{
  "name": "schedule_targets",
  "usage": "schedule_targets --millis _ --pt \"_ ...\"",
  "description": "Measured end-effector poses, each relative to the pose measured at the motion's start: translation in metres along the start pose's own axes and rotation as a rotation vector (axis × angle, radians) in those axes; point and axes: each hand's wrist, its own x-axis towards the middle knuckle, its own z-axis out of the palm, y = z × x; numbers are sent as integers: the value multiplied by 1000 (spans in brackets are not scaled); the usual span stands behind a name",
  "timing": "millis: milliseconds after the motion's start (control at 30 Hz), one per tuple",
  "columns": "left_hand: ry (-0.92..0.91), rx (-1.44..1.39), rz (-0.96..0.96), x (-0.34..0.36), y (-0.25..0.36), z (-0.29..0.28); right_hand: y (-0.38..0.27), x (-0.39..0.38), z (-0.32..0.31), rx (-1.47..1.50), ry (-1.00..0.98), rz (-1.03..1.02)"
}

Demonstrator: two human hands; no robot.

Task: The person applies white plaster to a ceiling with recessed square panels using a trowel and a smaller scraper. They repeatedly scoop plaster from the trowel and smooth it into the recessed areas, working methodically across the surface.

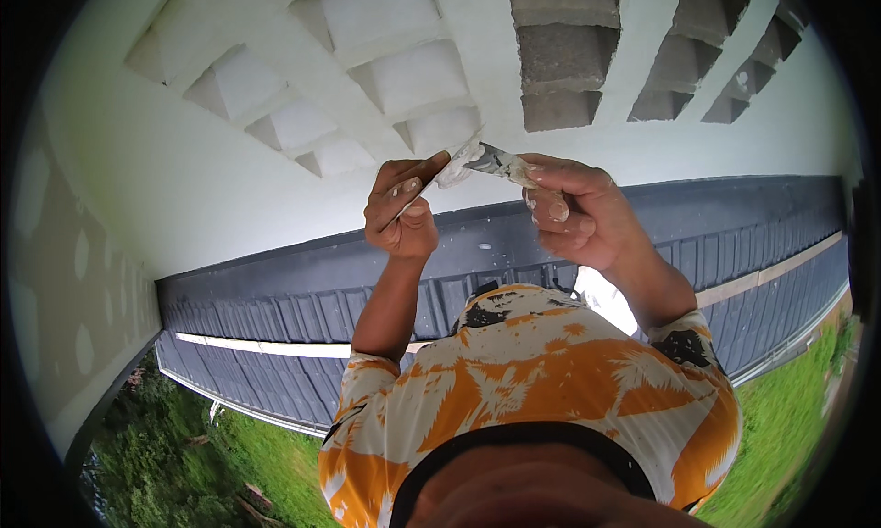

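Note:
My left hand (400, 209) is closed on a thin flat plate (425, 188), seen nearly edge-on, which carries a lump of wet white putty (453, 169). From the other side, my right hand (585, 209) grips a putty knife (501, 162) whose dark blade is smeared with the same white paste. The knife's tip meets the putty at the plate's upper end. White smears mark the fingers of both hands. Most of the knife's handle is hidden in my right hand. Both tools are held up in front of the white wall (266, 184).
Recessed square blocks pattern the wall, white-coated ones (390, 74) on the left and bare grey ones (562, 55) on the right. A dark ribbed roof (303, 303) with a pale wooden strip (262, 346) runs below. A patched side wall (78, 280) stands left; grass (275, 450) lies lower down.

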Motion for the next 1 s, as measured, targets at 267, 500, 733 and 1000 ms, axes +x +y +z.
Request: schedule_targets --millis 267,500,733,1000 --pt "-99 295 238 6 0 -1 -4 4 1 -2 -44 -39" --pt "56 158 -451 -22 5 -12 -21 2 15 -404 -84 -329" --pt "470 -632 -1254 1 24 7 -11 56 -41 -1754 -201 -1207" --pt "585 -532 -1059 6 29 -1 -24 65 -67 -2020 204 -1354"
